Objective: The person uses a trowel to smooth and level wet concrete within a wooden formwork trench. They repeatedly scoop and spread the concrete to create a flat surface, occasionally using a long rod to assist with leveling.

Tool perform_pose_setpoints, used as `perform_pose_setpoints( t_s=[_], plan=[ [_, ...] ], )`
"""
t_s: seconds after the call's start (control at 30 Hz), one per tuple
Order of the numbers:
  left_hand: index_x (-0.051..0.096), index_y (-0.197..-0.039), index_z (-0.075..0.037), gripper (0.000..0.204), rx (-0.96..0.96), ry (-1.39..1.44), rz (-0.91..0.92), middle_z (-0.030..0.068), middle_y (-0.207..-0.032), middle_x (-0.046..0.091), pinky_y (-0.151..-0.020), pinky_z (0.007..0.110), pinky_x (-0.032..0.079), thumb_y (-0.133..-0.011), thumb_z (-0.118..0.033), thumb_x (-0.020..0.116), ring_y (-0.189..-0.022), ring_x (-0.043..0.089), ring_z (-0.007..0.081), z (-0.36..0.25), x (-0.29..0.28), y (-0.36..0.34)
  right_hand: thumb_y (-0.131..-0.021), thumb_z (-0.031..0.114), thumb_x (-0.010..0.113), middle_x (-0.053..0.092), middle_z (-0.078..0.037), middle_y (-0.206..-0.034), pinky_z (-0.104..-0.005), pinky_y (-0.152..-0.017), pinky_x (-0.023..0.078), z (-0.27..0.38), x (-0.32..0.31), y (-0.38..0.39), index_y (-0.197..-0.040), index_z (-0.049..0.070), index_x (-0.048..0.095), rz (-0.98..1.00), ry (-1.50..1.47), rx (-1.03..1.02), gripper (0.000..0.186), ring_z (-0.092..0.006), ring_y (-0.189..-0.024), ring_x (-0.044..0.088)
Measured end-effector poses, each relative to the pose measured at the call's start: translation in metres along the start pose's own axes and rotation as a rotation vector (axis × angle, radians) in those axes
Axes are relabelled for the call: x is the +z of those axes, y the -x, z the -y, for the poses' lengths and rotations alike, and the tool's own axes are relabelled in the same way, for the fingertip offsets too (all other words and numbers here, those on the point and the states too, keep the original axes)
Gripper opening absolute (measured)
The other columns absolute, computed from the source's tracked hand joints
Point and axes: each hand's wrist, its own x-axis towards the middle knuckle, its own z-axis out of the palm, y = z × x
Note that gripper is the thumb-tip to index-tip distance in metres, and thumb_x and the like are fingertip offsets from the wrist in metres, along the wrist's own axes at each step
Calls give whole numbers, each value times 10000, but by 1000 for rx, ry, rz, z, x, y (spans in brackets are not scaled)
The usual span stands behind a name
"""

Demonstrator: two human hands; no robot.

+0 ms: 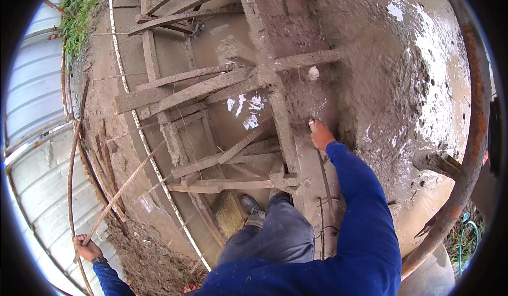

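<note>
My left hand (pixel 88 247) at the lower left is closed on a rusty ribbed steel bar (pixel 114 202), close beside a second long bar (pixel 72 179) along the metal sheeting. In the middle right my right hand (pixel 321 135) is closed over the muddy formwork strip (pixel 283 126), with a small pale piece at its fingertips; what it grips I cannot make out. A dark rod (pixel 325 179) runs below that hand. Above it a whitish lump (pixel 313 73) lies in the wet grey-brown concrete (pixel 391 105). My legs stand among the muddy timbers.
Muddy timber braces (pixel 185 88) cross a trench of murky water. A long white pipe (pixel 130 105) runs down the left, beside corrugated metal sheets (pixel 32 95), weeds (pixel 76 5) and soil (pixel 132 246). A thick rusty curved pipe (pixel 468 164) edges the right, with a green hose (pixel 465 238) beyond.
</note>
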Motion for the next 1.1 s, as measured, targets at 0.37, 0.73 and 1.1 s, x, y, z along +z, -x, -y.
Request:
perform_pose_setpoints(
  t_s=[0.37,0.73,1.1],
  plan=[
    [504,-980,-36,193,19,-25,-69,44,-871,475,-786,310,454,-1088,-159,401,-801,451,165,-12,26,20,-929,175,581,667,-278,-1256,-517,-1021,508,71,-23,24,-1349,75,523,-53,91,330,435,-471,-1191,635],
    [514,-993,-27,181,22,-35,-88,39,-872,472,-760,296,442,-1090,-157,433,-785,448,163,-8,29,17,-866,171,648,678,-278,-1164,-527,-961,510,18,6,15,-1229,59,578,-160,-28,96,386,-477,-1124,628],
    [526,-1061,1,171,12,-18,-128,52,-878,498,-757,307,475,-1089,-152,454,-783,474,173,-7,30,13,-834,185,715,660,-280,-1040,-547,-903,493,-7,20,48,-1117,41,563,-251,-162,35,353,-497,-1042,608]
  ],
)
